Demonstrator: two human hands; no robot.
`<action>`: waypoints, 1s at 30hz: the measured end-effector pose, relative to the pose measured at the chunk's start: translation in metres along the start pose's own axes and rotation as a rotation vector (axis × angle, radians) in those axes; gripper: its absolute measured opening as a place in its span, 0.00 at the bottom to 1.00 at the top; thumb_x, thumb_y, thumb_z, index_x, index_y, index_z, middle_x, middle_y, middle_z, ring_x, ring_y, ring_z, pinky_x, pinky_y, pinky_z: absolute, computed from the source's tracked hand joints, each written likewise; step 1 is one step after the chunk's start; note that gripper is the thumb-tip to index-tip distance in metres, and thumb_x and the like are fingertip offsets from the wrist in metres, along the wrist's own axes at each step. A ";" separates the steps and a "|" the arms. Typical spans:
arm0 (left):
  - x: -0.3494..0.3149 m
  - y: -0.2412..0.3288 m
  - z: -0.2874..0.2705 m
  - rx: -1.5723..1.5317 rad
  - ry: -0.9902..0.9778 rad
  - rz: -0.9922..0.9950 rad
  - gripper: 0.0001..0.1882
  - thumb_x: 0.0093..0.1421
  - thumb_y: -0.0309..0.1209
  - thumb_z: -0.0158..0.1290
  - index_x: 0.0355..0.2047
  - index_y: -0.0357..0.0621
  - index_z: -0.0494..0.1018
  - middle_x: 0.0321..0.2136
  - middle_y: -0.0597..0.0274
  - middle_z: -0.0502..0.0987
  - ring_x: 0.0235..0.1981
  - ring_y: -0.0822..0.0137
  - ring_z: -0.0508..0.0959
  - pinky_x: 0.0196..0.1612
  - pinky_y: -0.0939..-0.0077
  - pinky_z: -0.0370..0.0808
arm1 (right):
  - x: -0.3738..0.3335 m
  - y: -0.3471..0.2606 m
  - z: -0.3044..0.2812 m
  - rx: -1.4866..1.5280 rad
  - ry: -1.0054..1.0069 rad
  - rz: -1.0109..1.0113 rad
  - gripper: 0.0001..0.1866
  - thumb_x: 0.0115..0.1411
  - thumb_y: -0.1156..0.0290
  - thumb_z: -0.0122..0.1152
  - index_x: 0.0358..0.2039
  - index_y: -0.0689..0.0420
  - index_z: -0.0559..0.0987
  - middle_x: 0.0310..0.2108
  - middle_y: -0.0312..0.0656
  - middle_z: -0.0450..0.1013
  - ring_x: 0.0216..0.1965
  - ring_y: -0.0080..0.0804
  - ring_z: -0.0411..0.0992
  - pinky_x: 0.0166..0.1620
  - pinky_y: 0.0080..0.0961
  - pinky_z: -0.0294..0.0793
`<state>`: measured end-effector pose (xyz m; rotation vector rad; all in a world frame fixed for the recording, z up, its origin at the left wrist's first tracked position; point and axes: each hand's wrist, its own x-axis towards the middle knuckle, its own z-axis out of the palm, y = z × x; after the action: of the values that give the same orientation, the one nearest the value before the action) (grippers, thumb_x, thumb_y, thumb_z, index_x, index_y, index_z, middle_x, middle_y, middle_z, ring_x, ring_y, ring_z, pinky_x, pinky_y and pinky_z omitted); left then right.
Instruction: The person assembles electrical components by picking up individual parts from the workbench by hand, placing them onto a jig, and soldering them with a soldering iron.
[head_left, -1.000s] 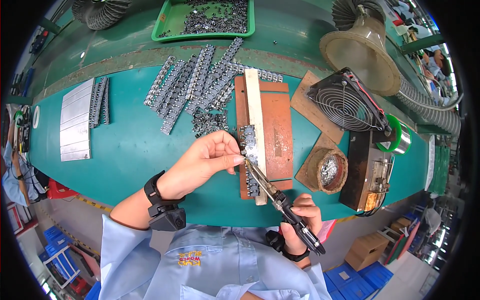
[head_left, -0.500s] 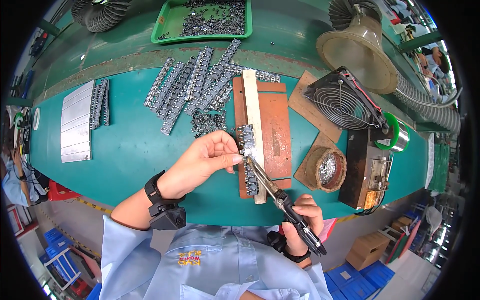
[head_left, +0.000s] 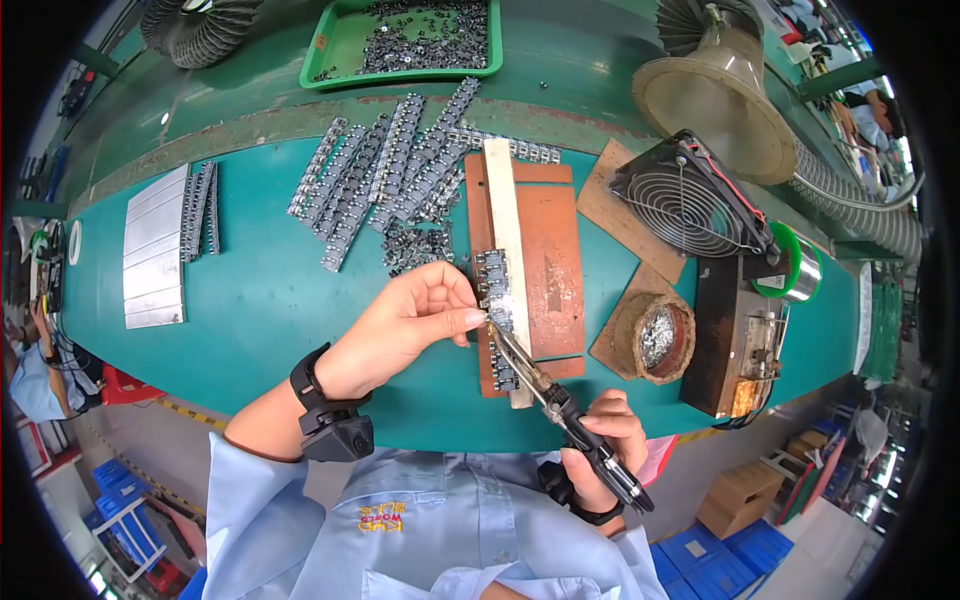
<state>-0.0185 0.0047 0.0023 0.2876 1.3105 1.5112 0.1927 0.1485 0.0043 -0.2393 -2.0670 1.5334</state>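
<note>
My right hand is wrapped round a black-handled soldering iron, which has a thin tube along its barrel. Its tip meets a strip of small circuit boards beside my left fingertips. The strip lies lengthwise along a pale wooden bar on a reddish-brown board. My left hand has thumb and forefinger pinched together at the strip's left edge; whatever is between them is too small and covered to make out. Loose small metal parts lie in a pile just beyond that hand.
More circuit-board strips are heaped behind. A green tray holds many small parts. Flat silvery strips lie at left. On the right are a fan, a round pot, a solder spool, a metal-topped box and an extraction hood.
The soldering iron's tip has shifted slightly left and toward me along the strip. My left hand keeps its pinch in the same place.
</note>
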 end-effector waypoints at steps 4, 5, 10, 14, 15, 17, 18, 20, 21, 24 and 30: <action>0.001 -0.001 0.000 -0.006 -0.003 0.011 0.06 0.56 0.25 0.52 0.30 0.42 0.65 0.28 0.68 0.72 0.28 0.78 0.71 0.34 0.85 0.69 | -0.002 0.001 -0.001 -0.009 -0.007 -0.013 0.18 0.43 0.73 0.67 0.35 0.60 0.71 0.25 0.40 0.68 0.26 0.32 0.64 0.32 0.27 0.63; 0.001 -0.001 0.000 -0.006 -0.002 0.005 0.05 0.56 0.25 0.52 0.30 0.42 0.65 0.28 0.68 0.72 0.28 0.78 0.71 0.34 0.85 0.69 | -0.003 0.001 0.000 0.001 0.012 -0.006 0.18 0.43 0.73 0.66 0.35 0.60 0.71 0.26 0.40 0.68 0.27 0.32 0.64 0.33 0.27 0.63; 0.001 -0.001 0.000 -0.008 -0.005 0.000 0.05 0.57 0.25 0.52 0.31 0.42 0.66 0.28 0.68 0.72 0.28 0.78 0.71 0.34 0.85 0.69 | -0.016 0.011 0.007 0.065 0.214 0.077 0.20 0.47 0.73 0.64 0.39 0.59 0.67 0.30 0.42 0.64 0.31 0.31 0.63 0.36 0.26 0.63; 0.001 0.000 0.000 -0.011 -0.010 0.000 0.06 0.57 0.26 0.52 0.31 0.42 0.66 0.28 0.69 0.72 0.28 0.79 0.71 0.34 0.85 0.69 | -0.021 0.017 0.008 0.033 0.255 0.105 0.20 0.49 0.72 0.63 0.40 0.58 0.65 0.32 0.42 0.62 0.34 0.31 0.62 0.38 0.26 0.62; 0.001 0.000 0.000 -0.012 -0.009 -0.001 0.06 0.57 0.26 0.52 0.31 0.42 0.66 0.28 0.69 0.72 0.28 0.79 0.71 0.34 0.85 0.69 | -0.021 0.017 0.008 0.032 0.257 0.106 0.20 0.49 0.72 0.63 0.40 0.58 0.65 0.32 0.42 0.62 0.34 0.31 0.62 0.38 0.26 0.62; 0.001 0.000 0.000 -0.008 -0.009 0.001 0.06 0.57 0.26 0.52 0.32 0.42 0.65 0.28 0.69 0.72 0.28 0.79 0.71 0.34 0.85 0.69 | -0.021 0.017 0.008 0.056 0.266 0.127 0.19 0.49 0.72 0.62 0.40 0.58 0.65 0.32 0.42 0.63 0.34 0.31 0.62 0.38 0.26 0.63; 0.001 -0.001 0.000 -0.006 -0.007 0.005 0.06 0.57 0.26 0.52 0.32 0.42 0.65 0.28 0.68 0.72 0.28 0.79 0.71 0.34 0.85 0.69 | -0.021 0.016 0.009 0.068 0.270 0.138 0.19 0.49 0.72 0.62 0.40 0.58 0.65 0.32 0.42 0.63 0.34 0.31 0.62 0.39 0.26 0.63; 0.000 0.000 0.000 -0.003 -0.004 0.009 0.06 0.57 0.26 0.52 0.32 0.42 0.65 0.28 0.68 0.72 0.28 0.79 0.71 0.34 0.85 0.69 | -0.020 0.017 0.012 0.051 0.289 0.132 0.19 0.49 0.70 0.62 0.39 0.58 0.65 0.32 0.42 0.62 0.32 0.29 0.61 0.37 0.23 0.61; 0.000 0.001 0.000 0.008 0.004 0.016 0.06 0.57 0.26 0.52 0.31 0.41 0.66 0.28 0.68 0.72 0.28 0.79 0.71 0.34 0.85 0.69 | -0.019 0.018 0.013 0.032 0.309 0.127 0.19 0.49 0.68 0.61 0.39 0.58 0.65 0.31 0.41 0.62 0.31 0.26 0.60 0.36 0.21 0.60; -0.002 0.007 -0.001 0.033 0.022 0.030 0.05 0.56 0.25 0.52 0.30 0.40 0.67 0.28 0.67 0.73 0.27 0.78 0.71 0.33 0.84 0.69 | -0.020 0.018 0.011 0.024 0.304 0.119 0.19 0.49 0.68 0.61 0.39 0.58 0.65 0.31 0.42 0.62 0.31 0.26 0.60 0.36 0.21 0.60; -0.006 0.023 -0.006 0.944 0.470 0.491 0.05 0.50 0.23 0.55 0.27 0.38 0.70 0.25 0.61 0.70 0.26 0.68 0.72 0.32 0.78 0.68 | -0.022 0.015 0.007 0.046 0.257 0.136 0.19 0.49 0.73 0.62 0.40 0.58 0.65 0.33 0.44 0.63 0.35 0.31 0.62 0.39 0.25 0.63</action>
<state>-0.0330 0.0002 0.0219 0.9470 2.4271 1.2683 0.2048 0.1381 -0.0181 -0.5401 -1.8436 1.5385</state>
